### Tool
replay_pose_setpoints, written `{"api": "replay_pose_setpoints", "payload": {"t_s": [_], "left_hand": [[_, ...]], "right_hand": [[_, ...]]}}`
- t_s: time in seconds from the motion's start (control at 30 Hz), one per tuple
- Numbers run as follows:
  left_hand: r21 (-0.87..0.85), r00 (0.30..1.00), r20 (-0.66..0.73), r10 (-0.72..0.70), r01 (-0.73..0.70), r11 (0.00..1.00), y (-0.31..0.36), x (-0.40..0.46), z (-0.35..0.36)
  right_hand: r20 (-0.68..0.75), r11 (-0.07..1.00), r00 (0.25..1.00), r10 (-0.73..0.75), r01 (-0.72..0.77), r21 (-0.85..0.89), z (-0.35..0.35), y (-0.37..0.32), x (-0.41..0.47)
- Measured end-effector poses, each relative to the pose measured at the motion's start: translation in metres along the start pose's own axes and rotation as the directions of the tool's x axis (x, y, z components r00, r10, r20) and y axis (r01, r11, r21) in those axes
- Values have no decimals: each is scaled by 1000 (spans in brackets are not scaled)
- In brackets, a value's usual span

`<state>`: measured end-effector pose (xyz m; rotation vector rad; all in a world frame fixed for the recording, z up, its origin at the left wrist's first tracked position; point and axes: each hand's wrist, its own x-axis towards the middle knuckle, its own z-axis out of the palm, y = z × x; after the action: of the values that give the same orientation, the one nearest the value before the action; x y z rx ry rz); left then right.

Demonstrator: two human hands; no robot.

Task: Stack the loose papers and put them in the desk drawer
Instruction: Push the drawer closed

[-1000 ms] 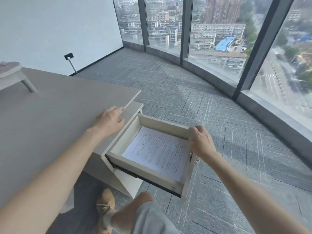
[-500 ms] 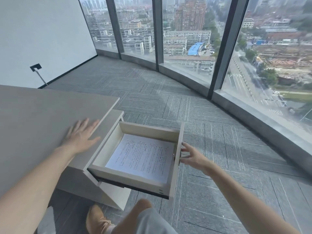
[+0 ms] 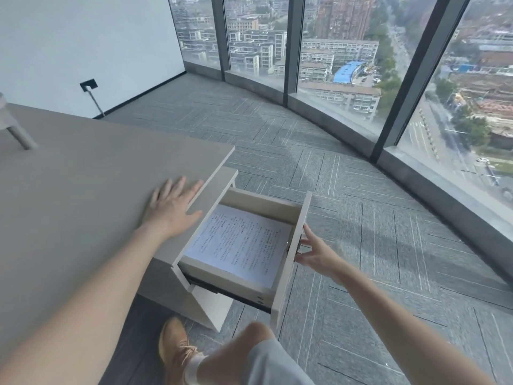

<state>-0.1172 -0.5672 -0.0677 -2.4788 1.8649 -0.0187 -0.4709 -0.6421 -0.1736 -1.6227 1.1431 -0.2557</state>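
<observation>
A grey desk (image 3: 69, 195) fills the left, and its drawer (image 3: 291, 245) is pulled fully out to the right. A stack of printed papers (image 3: 238, 245) lies flat inside the drawer. The left hand (image 3: 172, 207) rests flat, fingers spread, on the desk's near corner. The right hand (image 3: 313, 252) is open, fingertips touching the drawer front. A hard shove could make the top sheets slide or jam the drawer.

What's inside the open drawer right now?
The drawer holds a flat stack of printed papers covering most of its floor. Anything beneath the top sheet is hidden, as is the sheet count.
</observation>
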Motion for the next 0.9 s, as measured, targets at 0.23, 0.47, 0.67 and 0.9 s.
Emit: {"api": "replay_pose_setpoints", "payload": {"t_s": [0.23, 0.47, 0.67, 0.9], "left_hand": [[-1, 1000, 15, -1, 1, 1000, -1, 2, 2], [-9, 1000, 8, -6, 6, 1000, -2, 1, 2], [-4, 1000, -1, -1, 1, 1000, -2, 1, 2], [-6, 1000, -11, 0, 0, 1000, -3, 2, 4]], "right_hand": [[-19, 999, 999, -38, 37, -39, 29, -20, 28], [-40, 999, 998, -43, 43, 2, 53, -38, 48], [-40, 999, 998, -53, 53, -12, 69, -53, 63], [-26, 998, 998, -54, 53, -14, 88, -70, 81]]}}
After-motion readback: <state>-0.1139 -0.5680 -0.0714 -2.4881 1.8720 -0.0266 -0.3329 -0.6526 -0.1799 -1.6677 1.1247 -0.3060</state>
